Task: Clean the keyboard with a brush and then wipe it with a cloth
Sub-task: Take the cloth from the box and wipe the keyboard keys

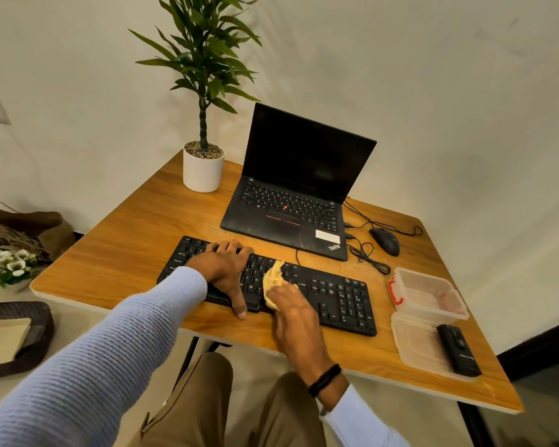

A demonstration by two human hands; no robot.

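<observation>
I see the keyboard (336,298), black and full-size with pale key legends and a number pad at its right end. It lies flat near the front edge of the wooden surface (126,253), set at a slant to that edge. A thin cable leaves its rear edge. The cloth (273,279) is yellowish and bunched up. My right hand (291,314) grips it and holds it against the middle keys. My left hand (226,266) rests on the left half of the keys.
</observation>
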